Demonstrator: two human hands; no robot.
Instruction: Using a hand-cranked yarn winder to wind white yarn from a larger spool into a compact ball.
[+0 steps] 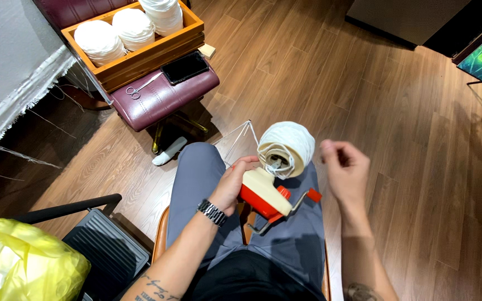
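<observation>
- Left hand [232,184], centre of frame: closed around the cream and red body of a yarn winder [264,192], which rests on the person's lap. A metal wristwatch [212,212] sits on that wrist.
- Ball of white yarn [287,147]: mounted on top of the winder, tilted toward the upper right, just above the left hand's fingers.
- Winder crank [302,199]: metal arm with a red handle, lower right of the winder body, apart from both hands.
- Right hand [344,167], right of centre: raised beside the yarn ball, not touching it, fingers curled loosely inward; whether it pinches a strand cannot be told.
- Wire yarn guide [241,134]: thin metal loop rising left of the ball.
- Upper left of frame: wooden tray [152,53] holding further white yarn balls [132,28], set on a maroon padded stool [163,100].
- On the stool in front of the tray: scissors [139,89] and a dark tablet [184,67].
- Lower left corner: yellow plastic bag [23,267].
</observation>
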